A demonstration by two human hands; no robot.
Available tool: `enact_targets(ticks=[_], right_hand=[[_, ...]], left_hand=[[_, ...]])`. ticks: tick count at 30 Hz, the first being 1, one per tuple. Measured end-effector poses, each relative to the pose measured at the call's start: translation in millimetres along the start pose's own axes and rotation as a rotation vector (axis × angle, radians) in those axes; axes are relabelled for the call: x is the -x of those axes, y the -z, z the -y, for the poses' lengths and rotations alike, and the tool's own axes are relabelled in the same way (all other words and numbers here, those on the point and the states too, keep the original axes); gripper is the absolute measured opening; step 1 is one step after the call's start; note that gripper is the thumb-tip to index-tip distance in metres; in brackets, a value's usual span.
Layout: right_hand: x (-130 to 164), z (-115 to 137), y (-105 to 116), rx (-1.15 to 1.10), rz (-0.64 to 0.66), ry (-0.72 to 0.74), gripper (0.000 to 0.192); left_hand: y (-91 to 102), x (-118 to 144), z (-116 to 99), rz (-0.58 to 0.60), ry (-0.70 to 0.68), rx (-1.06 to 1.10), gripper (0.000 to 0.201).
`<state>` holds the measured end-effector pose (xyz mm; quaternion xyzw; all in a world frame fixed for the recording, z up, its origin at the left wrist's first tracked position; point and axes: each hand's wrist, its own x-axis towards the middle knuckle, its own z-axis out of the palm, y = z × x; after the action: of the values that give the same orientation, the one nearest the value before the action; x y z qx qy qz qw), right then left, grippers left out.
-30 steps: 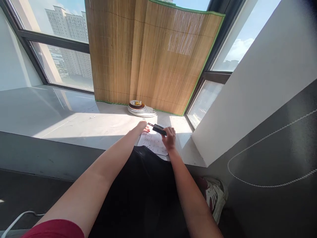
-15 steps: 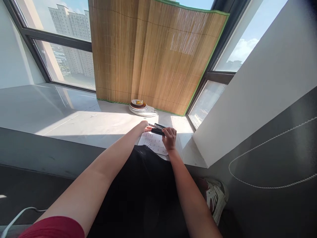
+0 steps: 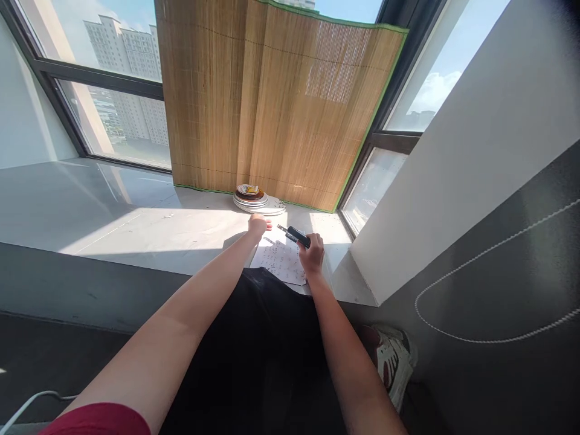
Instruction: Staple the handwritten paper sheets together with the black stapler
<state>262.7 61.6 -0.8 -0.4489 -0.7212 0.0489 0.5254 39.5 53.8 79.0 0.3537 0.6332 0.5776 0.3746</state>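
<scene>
While your right hand (image 3: 312, 256) has its fingers clamped on the black stapler (image 3: 296, 235) above 1 printed sheet (image 3: 281, 261) on the sill and your left hand (image 3: 258, 225), fingers together, pins its far edge, a slack left hand could let the sheet skew.

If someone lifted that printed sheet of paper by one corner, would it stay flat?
Probably not: the paper looks thin, so it would likely droop. It seems light; the left hand at its top edge may steady it, since a push could slide it on the smooth sill.
</scene>
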Motion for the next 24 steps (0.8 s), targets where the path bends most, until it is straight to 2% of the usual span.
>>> enact_targets(ticks=[4,12,15,18,21,24], right_hand=[[0.1,2.0,-1.0,-0.019,0.104,-0.063,0.018],[-2.0,-5.1,-8.2,0.001,0.249,-0.095,0.021],[-2.7,-4.9,-7.9,-0.025,0.184,-0.029,0.020],[-2.5,-0.3,-4.6,-0.081,0.073,0.089,0.027],[-1.8,4.5,-2.1,-0.143,0.057,0.221,0.026],[-1.4,5.8,-2.3,-0.168,0.065,0.292,0.020]], left_hand=[[-0.2,8.7,-6.9,0.004,-0.081,0.020,0.040],[-6.6,24.8,-20.1,0.287,-0.264,-0.059,0.052],[-7.5,28.1,-21.9,0.394,-0.311,-0.060,0.058],[-11.0,28.8,-19.6,0.540,-0.340,-0.056,0.067],[-17.3,28.2,-14.7,0.689,-0.361,-0.079,0.072],[-22.3,27.9,-10.6,0.808,-0.395,-0.144,0.066]])
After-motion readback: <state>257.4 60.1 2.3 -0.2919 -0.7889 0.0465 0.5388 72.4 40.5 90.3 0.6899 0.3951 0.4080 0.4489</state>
